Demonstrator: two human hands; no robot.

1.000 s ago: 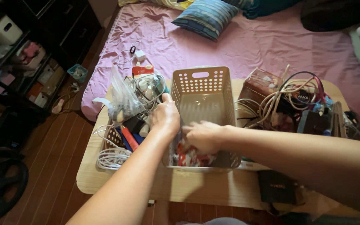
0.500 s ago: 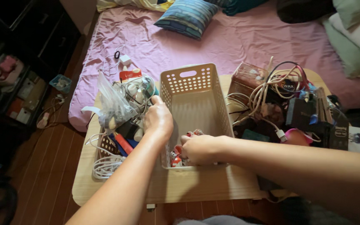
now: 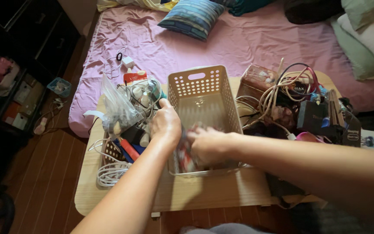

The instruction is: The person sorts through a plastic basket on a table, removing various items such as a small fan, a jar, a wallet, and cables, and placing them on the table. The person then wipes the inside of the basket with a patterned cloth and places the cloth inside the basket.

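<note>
A beige perforated plastic basket (image 3: 200, 84) stands on a low wooden table (image 3: 204, 193). My left hand (image 3: 165, 123) grips the basket's left rim, thumb inside. My right hand (image 3: 206, 145) reaches into the basket's near end and closes on a red and white crinkly packet (image 3: 186, 157) lying at the bottom. The far half of the basket's floor is bare. The hand's motion blurs the packet.
Left of the basket sits another basket heaped with cables, chargers and a clear plastic bag (image 3: 120, 108). To the right lies a tangle of cords, boxes and a clear container (image 3: 297, 104). Behind is a pink bed (image 3: 247, 43) with a striped pillow (image 3: 191, 17); dark shelves (image 3: 9, 73) stand left.
My right hand has shifted a little deeper into the basket and lifted the red and white packet slightly. My left hand has stayed on the rim. The camera moved slightly.
</note>
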